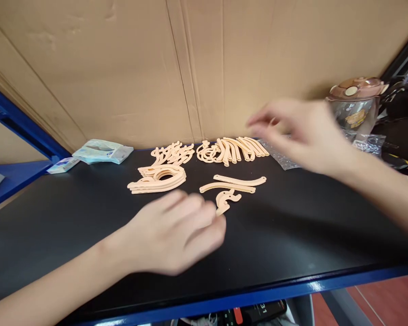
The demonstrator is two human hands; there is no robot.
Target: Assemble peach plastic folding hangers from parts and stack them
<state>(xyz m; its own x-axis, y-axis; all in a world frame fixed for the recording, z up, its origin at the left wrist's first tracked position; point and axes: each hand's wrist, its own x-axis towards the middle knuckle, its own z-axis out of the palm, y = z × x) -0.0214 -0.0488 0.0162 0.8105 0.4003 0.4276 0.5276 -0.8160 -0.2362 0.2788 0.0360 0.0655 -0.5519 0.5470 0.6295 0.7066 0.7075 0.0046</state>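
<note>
My left hand (182, 233) is closed low over the black tabletop, with its fingers curled. At its fingertips a beige plastic hook-shaped piece (223, 199) sticks out, its lower end partly hidden by the fingers. My right hand (297, 131) is raised at the right and blurred by motion. Its fingers reach leftward with a gap between thumb and fingers, and I see nothing in them. Two slim curved beige strips (229, 186) with holes at their ends lie just beyond the hook-shaped piece. Behind them is a row of similar strips (238, 149).
A stack of beige curved frames (158, 184) lies left of centre, with a pile of small hooked pieces (172, 154) behind it. A tissue pack (104, 151), a clear plastic bag (282, 156) and a lidded bottle (355, 108) stand or lie toward the back. Cardboard (122, 68) walls the rear.
</note>
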